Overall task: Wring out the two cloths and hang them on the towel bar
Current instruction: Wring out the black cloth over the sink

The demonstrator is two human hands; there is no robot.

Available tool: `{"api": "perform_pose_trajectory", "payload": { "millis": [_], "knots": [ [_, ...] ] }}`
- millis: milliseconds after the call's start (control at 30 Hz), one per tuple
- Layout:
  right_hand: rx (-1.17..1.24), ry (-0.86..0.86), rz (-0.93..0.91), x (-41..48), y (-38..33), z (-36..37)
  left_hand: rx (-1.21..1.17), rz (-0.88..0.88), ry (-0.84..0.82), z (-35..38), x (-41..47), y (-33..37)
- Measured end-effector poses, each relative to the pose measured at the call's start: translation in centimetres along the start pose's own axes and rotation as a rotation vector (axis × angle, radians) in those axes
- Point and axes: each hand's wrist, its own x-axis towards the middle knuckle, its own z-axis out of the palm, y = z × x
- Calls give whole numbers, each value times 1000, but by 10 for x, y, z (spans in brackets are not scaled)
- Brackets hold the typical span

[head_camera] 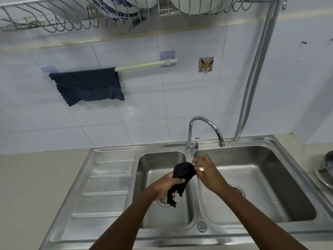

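Note:
A dark, wet cloth point(182, 175) is bunched between both hands above the divider of the double sink point(266, 177). My left hand point(170, 184) grips its lower part, and a loose tail hangs down toward the left basin's drain. My right hand point(204, 168) pinches the cloth's upper right edge with the fingertips. A second dark blue cloth point(88, 86) hangs spread over the left half of the pale towel bar point(146, 64) on the tiled wall.
A chrome faucet point(203, 130) rises behind the sink divider, close to my right hand. A wire dish rack point(72, 20) with bowls hangs overhead. A metal hose point(255, 73) runs down at the right. The drainboard point(106, 186) lies left; pot lids point(326, 170) lie far right.

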Motion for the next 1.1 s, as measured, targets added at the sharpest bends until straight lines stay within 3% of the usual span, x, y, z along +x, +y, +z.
{"api": "perform_pose_trajectory", "payload": {
  "millis": [133,200,267,400,467,567,667,733,800,1000,1100],
  "knots": [
    [-364,58,-147,-35,8,32,-79,-76,48,-8,-4,7],
    [-462,114,-136,-43,7,51,-179,-111,10,-13,-4,9],
    [-410,117,-99,-39,4,64,-308,-160,-88,-16,-5,12],
    [-8,161,-106,-6,-14,73,-527,-216,-434,-27,-10,22],
    [-34,162,-156,9,-26,66,-526,-246,-526,-36,-14,27],
    [-349,33,-166,24,-34,54,-268,-278,-421,-43,-29,42],
    [-603,-216,-81,31,-41,48,390,-193,-214,-46,-38,52],
    [-630,-316,-16,33,-48,46,825,-110,-85,-47,-34,54],
    [-571,-376,40,34,-52,45,1052,-3,-1,-45,-28,53],
    [-325,-519,205,43,-66,37,1363,239,311,-39,-24,41],
    [-307,-520,181,41,-65,37,1233,197,276,-40,-22,39]
  ]
}}
